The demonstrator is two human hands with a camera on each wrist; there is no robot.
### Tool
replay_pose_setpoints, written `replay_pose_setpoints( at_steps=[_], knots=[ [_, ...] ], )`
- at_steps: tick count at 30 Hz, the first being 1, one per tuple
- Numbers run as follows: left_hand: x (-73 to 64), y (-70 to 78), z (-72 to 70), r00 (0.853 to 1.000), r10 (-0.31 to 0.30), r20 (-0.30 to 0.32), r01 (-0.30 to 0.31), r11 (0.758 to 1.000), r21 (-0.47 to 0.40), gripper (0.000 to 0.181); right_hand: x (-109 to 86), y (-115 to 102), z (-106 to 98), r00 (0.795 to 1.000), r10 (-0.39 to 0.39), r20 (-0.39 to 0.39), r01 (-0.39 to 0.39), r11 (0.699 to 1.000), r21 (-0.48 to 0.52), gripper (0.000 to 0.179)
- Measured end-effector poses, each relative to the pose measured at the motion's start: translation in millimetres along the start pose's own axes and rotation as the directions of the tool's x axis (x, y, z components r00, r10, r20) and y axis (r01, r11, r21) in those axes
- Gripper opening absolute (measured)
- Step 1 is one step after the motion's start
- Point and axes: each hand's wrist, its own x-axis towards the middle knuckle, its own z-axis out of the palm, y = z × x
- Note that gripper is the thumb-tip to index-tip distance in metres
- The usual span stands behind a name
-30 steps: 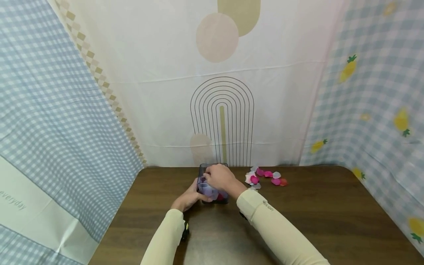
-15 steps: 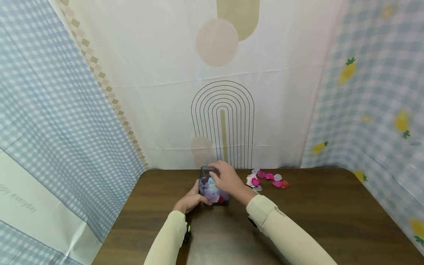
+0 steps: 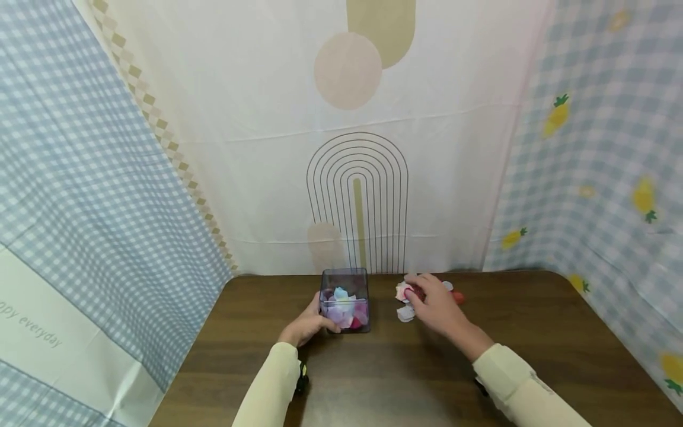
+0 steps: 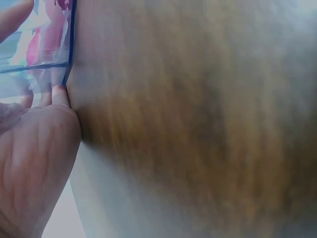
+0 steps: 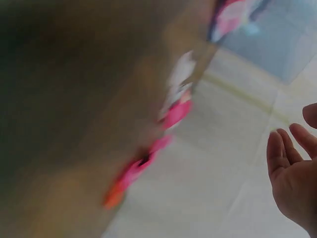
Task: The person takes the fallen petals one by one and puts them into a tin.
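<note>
Clear plastic box: near the back edge of the brown table [image 3: 373, 385], in front of the body; its longer side appears to run away from the person.
Left hand [image 3: 308, 323]: grips the box [image 3: 344, 277] at its left side, thumb at the front wall, fingers round the far side.
Right hand [image 3: 440, 305]: over the loose petals [image 3: 405, 314], fingers loosely bent, thumb apart; no petal shows in its grasp, and contact with the petals cannot be told.
Petal scatter: right of the box and apart from it, strung roughly along the back edge; the right hand is much the nearer, with the box off to its left.
Box contents: lilac, pale blue, white and deep pink petals [image 3: 341, 311], heaped toward the front.
Petal texture: thin, cupped, rounded flakes, like fabric; an orange-red petal [image 3: 458, 297] lies rightmost.
Box material: smoky, see-through, straight-walled, rounded corners, no lid in place.
Table surface: dark wood grain, dull sheen.
Backdrop: creased pale cloth [image 3: 267, 178] with printed arches.
</note>
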Motion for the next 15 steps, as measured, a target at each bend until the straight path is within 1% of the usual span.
replay_pose_setpoints(
  at_steps=[3,6,11,15],
  knots=[
    [1.5,-1.8,-0.5,1.0,-0.003,-0.006,0.003,1.0,-0.008,0.099,-12.7,19,-10,0.998,0.059,0.011,-0.059,0.998,-0.011,0.025],
    [3.1,-3.2,-1.2,1.0,0.01,-0.013,-0.01,1.0,-0.008,0.098,-19.1,31,-16,0.996,0.088,0.013,-0.087,0.996,-0.017,0.023],
    [3.0,-2.7,-0.7,1.0,0.01,-0.021,-0.01,1.0,-0.01,0.097,-24.6,41,-19,0.997,0.071,0.013,-0.07,0.997,-0.04,0.021],
    [1.4,-2.2,0.4,1.0,0.01,-0.012,-0.01,1.0,-0.001,0.096,-29.6,46,-19,0.996,0.078,0.041,-0.076,0.995,-0.062,0.02]
  ],
)
